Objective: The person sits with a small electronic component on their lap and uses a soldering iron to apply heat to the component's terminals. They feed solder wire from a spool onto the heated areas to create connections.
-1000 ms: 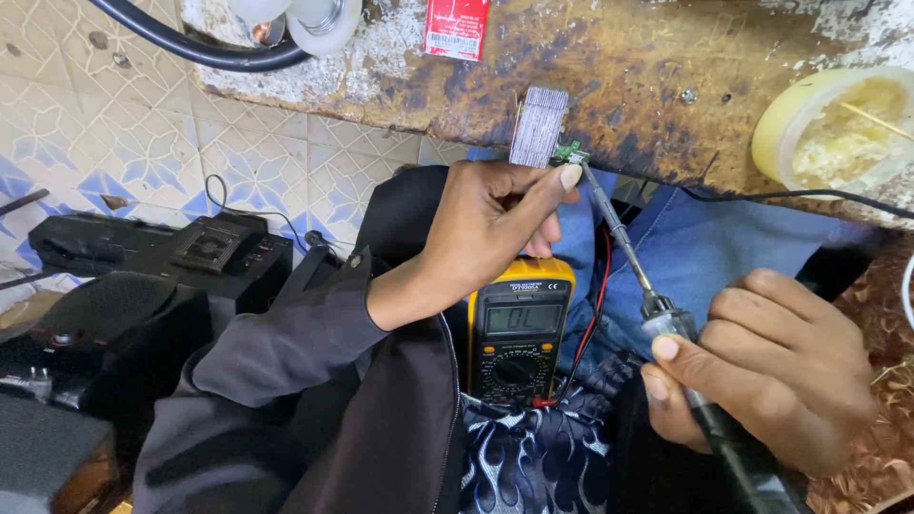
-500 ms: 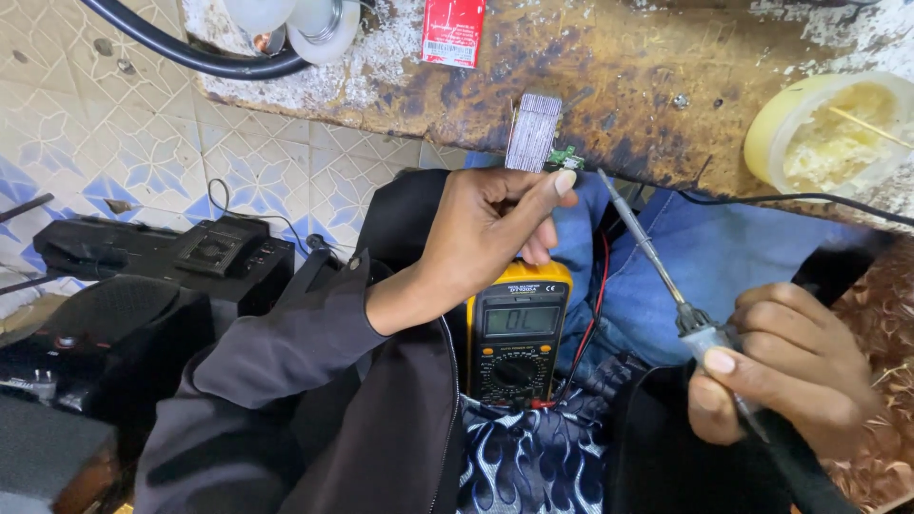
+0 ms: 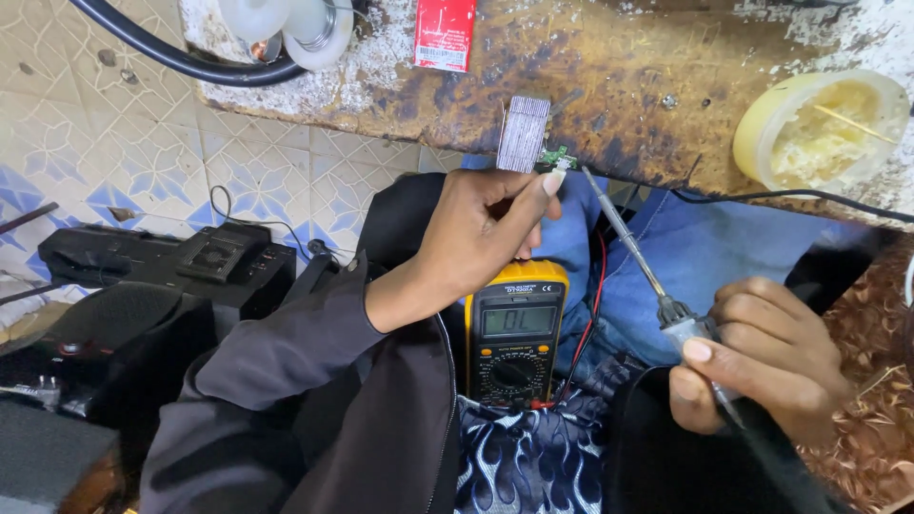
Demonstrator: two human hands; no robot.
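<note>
A small green circuit board (image 3: pixel 557 158) with a ribbed grey block (image 3: pixel 524 133) attached was held up at the near edge of the stained workbench (image 3: pixel 609 76), just below the bench top. It was pinched between the fingertips of the left hand (image 3: pixel 481 238), the index finger extended along its lower edge. A soldering iron (image 3: pixel 633 243) was gripped in the right hand (image 3: pixel 762 366), all fingers clenched around the handle, and its tip was brought up close to the right side of the board; whether contact was made could not be told. The step in hand was judged to be the soldering of a joint on the board. The next move would call for a steady placement of the tip on the joint, with the left fingers kept clear of the heat. A yellow multimeter (image 3: pixel 516 328) with red lead wire (image 3: pixel 595 305) rested on the lap below the board. A yellow tub of paste (image 3: pixel 819 128) stood on the bench to the right.
</note>
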